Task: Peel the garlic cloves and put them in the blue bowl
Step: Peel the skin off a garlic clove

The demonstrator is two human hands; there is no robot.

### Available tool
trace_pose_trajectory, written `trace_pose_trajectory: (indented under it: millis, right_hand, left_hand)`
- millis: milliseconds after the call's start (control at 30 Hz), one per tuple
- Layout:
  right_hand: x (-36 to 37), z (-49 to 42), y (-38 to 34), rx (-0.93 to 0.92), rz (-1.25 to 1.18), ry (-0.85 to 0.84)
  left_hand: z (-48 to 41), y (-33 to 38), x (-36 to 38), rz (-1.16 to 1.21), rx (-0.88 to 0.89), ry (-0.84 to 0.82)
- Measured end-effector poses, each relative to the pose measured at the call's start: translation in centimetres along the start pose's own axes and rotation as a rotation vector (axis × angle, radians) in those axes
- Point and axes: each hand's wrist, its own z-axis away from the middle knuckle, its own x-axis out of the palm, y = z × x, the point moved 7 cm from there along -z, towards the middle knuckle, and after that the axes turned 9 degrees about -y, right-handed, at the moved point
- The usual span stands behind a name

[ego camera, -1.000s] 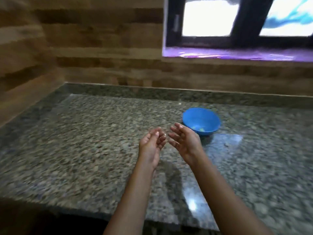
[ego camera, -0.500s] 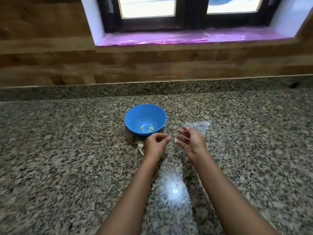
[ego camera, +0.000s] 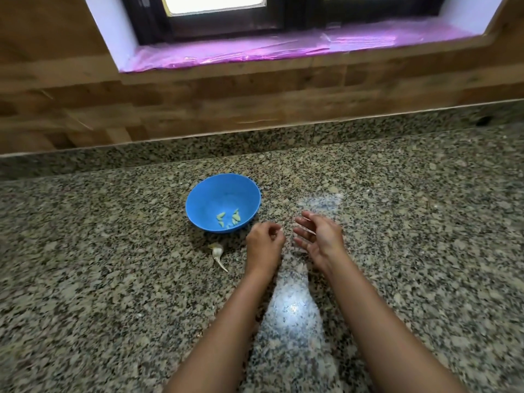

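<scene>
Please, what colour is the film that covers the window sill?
Shiny pink-purple; the film shows in the head view, the only view here.

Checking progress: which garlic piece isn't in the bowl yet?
The stemmed piece on the counter, beside the left hand; the cloves lie inside the bowl.

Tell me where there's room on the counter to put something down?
Free: the counter left of the bowl, and right of the right hand. Crowded: just in front of the bowl, with the garlic stalk and left hand.
</scene>
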Motion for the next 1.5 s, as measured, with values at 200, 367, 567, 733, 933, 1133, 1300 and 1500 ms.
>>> trace_pose_trajectory:
  millis: [200, 367, 567, 733, 933, 1133, 1300, 1500]
  right_hand:
    - [2.9, 0.7, 0.5, 0.016, -0.019, -0.056]
    - [5.0, 1.7, 0.7, 0.007, 0.002, -0.084]
    - [7.2, 3.1, 1.6, -0.007, 0.001, -0.114]
    - [7.2, 4.0, 3.8, 0.005, 0.074, -0.096]
    - [8.1, 4.8, 5.6, 0.081, 0.208, -0.152]
    - [9.1, 4.9, 7.0, 0.106, 0.376, -0.235]
    - [10.3, 5.6, 6.6, 0.05, 0.304, -0.337]
    - [10.1, 6.2, 5.0, -0.158, 0.334, -0.215]
  left_hand:
    - [-0.5, -0.5, -7.0, 0.11, -0.024, 0.306]
    - [-1.4, -2.9, -10.0, 0.164, -0.053, 0.324]
    - [2.6, -6.5, -12.3, 0.319, -0.087, 0.444]
    - [3.7, -10.8, -9.7, 0.228, -0.265, 0.167]
    - [2.0, -10.2, -7.5, -0.042, -0.212, -0.08]
    - [2.8, -11.6, -6.3, 1.013, -0.241, -0.199]
    - [3.3, -9.2, -6.5, 1.276, -0.141, -0.476]
    - [3.4, -7.9, -5.7, 1.024, -0.099, -0.538]
